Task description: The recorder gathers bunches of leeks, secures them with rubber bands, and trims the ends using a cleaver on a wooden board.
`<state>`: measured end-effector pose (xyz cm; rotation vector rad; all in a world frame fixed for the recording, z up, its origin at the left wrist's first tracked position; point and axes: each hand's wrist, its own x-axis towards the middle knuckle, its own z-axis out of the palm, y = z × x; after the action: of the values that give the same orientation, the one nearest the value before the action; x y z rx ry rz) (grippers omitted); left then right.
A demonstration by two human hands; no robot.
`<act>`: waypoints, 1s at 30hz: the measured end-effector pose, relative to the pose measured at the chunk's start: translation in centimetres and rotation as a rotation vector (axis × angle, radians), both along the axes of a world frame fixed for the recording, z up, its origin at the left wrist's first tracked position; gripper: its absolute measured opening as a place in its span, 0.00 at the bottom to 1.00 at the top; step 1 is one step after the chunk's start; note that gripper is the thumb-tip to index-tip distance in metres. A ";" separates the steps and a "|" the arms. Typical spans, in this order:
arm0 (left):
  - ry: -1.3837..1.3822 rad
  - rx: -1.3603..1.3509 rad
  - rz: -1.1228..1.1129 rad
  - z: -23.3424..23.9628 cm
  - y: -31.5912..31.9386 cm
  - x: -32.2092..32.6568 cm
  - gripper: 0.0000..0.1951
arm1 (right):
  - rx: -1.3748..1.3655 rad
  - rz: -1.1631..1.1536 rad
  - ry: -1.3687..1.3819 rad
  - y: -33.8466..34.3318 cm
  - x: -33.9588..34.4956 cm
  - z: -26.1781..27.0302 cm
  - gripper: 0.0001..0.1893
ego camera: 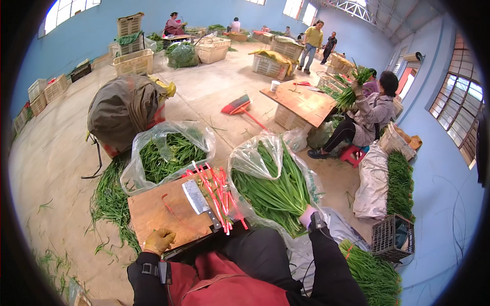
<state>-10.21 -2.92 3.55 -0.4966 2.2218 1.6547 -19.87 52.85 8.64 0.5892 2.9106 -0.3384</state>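
Observation:
My right hand, in a pale glove, grips the stalk ends of long green leaves that look like garlic chives, in an open clear plastic bag. My left hand, in a yellowish glove, is curled at the near left corner of a wooden board; I see nothing held in it. On the board lies a cleaver with a black handle, its blade pointing away from me. Several red-and-white strips lie beside it, and a thin red strip curves across the wood.
Another plastic bag of cut greens stands behind the board. Loose greens cover the floor at left. Bundled greens and a black crate are at right. A broom lies ahead; a seated co-worker holds greens.

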 end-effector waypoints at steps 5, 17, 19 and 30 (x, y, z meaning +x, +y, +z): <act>0.034 0.035 0.019 -0.1 0.2 0.2 0.14 | -0.451 -0.034 -0.158 1.0 0.0 -2.9 0.18; 0.005 0.017 0.023 1.3 0.1 0.6 0.12 | -0.230 0.119 0.105 -1.4 -0.8 -11.6 0.22; 0.037 0.022 0.016 2.4 0.7 0.6 0.12 | -0.250 0.060 0.079 -0.7 -0.8 -12.2 0.22; 0.072 -0.005 -0.039 0.1 0.2 0.5 0.12 | 0.096 0.597 -0.141 0.0 -1.0 -9.3 0.17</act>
<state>-9.69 -2.74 3.64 -0.3987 2.2722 1.6726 -20.90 52.87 -0.70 -0.2467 2.8004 -0.0724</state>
